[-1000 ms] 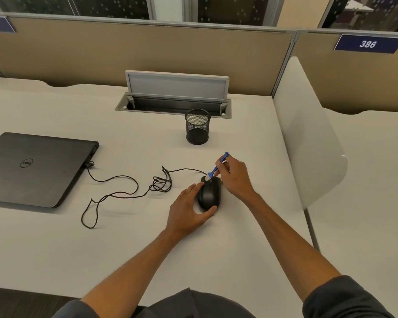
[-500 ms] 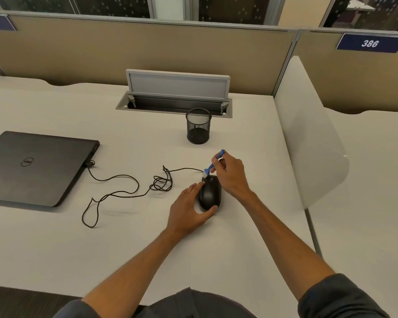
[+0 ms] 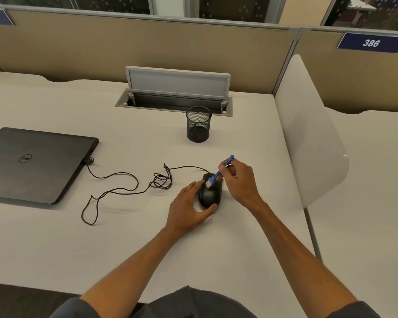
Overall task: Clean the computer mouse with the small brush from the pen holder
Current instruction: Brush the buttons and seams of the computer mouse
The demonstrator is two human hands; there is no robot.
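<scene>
A black wired computer mouse [image 3: 210, 194] lies on the white desk [image 3: 129, 237]. My left hand [image 3: 189, 205] cups its left side and near end, thumb under the rear edge. My right hand [image 3: 240, 181] pinches a small blue brush [image 3: 218, 172] with pale bristles. The bristles rest on the front top of the mouse, and the handle slants up to the right. A black mesh pen holder [image 3: 198, 124] stands behind the mouse and looks empty.
A shut dark laptop [image 3: 32, 164] lies at the left, with the mouse cable [image 3: 115, 180] looping from its side to the mouse. An open cable tray with a raised lid [image 3: 177, 88] sits at the back. A white divider panel [image 3: 308, 127] bounds the right.
The brush head has moved from the mouse's front tip back onto its top, and my right hand shifted slightly. My left hand stays on the mouse.
</scene>
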